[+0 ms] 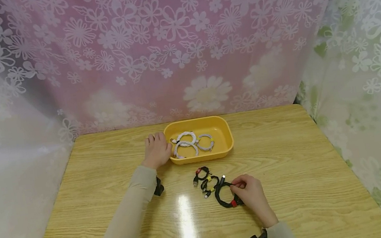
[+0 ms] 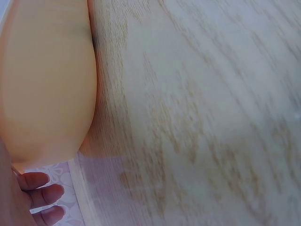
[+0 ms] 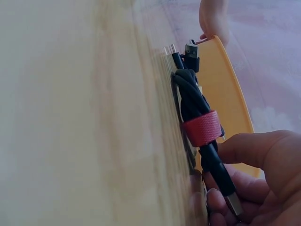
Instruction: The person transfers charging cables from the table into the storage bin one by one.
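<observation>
Landmark: yellow tray (image 1: 223,130), smooth moulded plastic, rounded rectangle with soft corners, sitting toward the far middle of the wooden table (image 1: 310,167). Table surface is pale, glossy, strongly grained; a strip of glare lies on it nearer the person than the tray.

Inside the tray: white cables (image 1: 191,143), coiled into small loops, thin and slightly glossy.

Left hand (image 1: 157,150) lies at the tray's left end, fingers fairly straight, resting against the rim and tabletop; it grips nothing. Left wrist view shows the fingertips (image 2: 41,195) beside the tray's curved outer wall.

Near side of the tray, just in front of it: three coiled black cables. Two small black coils (image 1: 205,178) lie loose. The larger black cable (image 1: 223,193), matte and round in section, is bound by a red woven strap (image 3: 202,128). Right hand (image 1: 251,195) pinches this coil at its right edge, fingers curled round the cord; coil lies on the table.

No readable writing or brand marks on any item.
</observation>
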